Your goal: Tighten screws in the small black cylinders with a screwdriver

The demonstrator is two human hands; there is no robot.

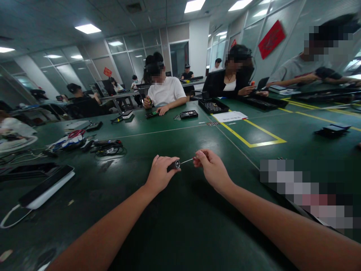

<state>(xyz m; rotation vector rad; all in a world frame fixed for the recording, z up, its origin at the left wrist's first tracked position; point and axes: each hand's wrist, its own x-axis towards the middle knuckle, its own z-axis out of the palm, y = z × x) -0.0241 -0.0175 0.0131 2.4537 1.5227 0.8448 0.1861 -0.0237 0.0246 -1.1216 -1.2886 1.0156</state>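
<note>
My left hand (162,171) is closed around a short dark cylinder (173,166), whose round silvery end faces right. A thin metal rod (186,161) stretches between this end and the fingers of my right hand (210,167). My right hand pinches the rod; its far part is hidden behind the fingers. Whether the rod's left tip touches the cylinder or only points at it, I cannot tell. Both hands are held over the green table (180,222).
At left lie a black-and-white device (47,186) with a white cable and a heap of cables (108,148). A blurred-out item (304,195) lies at right. Beyond are a black parts tray (213,105), a paper sheet (229,116), yellow tape (267,143) and several co-workers.
</note>
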